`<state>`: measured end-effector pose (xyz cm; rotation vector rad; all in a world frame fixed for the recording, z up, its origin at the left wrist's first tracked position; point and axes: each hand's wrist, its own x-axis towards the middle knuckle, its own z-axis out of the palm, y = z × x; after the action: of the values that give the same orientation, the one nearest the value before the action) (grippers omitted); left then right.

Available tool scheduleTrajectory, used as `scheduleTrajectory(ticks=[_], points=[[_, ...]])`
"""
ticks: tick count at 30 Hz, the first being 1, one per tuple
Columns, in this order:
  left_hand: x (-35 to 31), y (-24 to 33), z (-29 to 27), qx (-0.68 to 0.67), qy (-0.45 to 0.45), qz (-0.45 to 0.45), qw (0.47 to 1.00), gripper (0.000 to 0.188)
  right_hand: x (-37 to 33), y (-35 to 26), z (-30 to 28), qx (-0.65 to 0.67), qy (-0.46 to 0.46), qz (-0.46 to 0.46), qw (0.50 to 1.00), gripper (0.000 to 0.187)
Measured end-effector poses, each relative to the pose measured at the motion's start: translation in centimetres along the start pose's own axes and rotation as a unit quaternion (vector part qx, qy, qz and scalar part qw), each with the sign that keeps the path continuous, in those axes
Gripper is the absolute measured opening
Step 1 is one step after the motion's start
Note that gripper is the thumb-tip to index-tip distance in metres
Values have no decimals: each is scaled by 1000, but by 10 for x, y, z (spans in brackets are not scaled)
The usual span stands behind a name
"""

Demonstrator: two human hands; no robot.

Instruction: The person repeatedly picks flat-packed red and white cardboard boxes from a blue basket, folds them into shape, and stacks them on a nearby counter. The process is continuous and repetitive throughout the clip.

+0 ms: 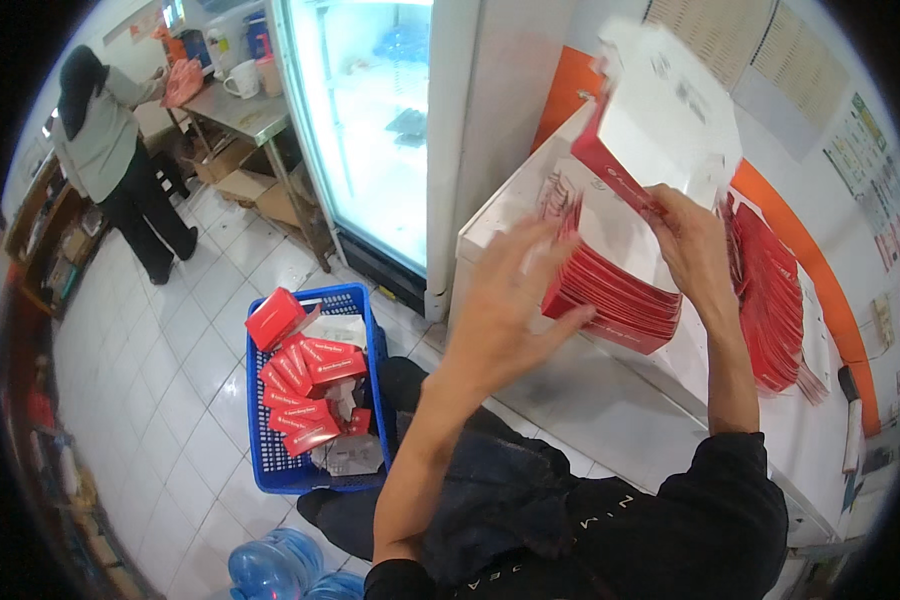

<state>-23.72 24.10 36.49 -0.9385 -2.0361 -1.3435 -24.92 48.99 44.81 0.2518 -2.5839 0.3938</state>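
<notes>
My right hand (688,238) grips the red edge of a folding carton (660,115), whose white inside and raised flaps show. Its upper end is smeared by motion. My left hand (500,315) is slightly blurred, its fingers spread and holding nothing. It hovers just left of a stack of flat red cartons (625,295) on the white worktop (515,190). Whether its fingertips touch the stack I cannot tell. Right of my right forearm lies another pile of flat red cartons (770,290).
A blue basket (370,345) on the tiled floor holds several red boxes (310,365). Blue water bottles (275,565) stand near my feet. A lit glass-door fridge (370,140) is beside the worktop. Far left, a person (120,140) stands at a metal table (245,110).
</notes>
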Motion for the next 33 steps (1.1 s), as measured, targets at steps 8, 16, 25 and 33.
scheduleTrajectory(ticks=[8,16,25,33], points=[[38,-43,73,191,-162,28,968,97,-14,42,0,-60,-239,85,965,26],[33,-39,87,114,-103,-21,988,115,6,72,18,-36,-394,-60,917,29],[41,-15,84,153,-220,134,954,119,69,120,8,114,-430,50,894,81],[39,-12,89,188,-293,124,929,100,58,140,84,-69,-477,100,870,113]])
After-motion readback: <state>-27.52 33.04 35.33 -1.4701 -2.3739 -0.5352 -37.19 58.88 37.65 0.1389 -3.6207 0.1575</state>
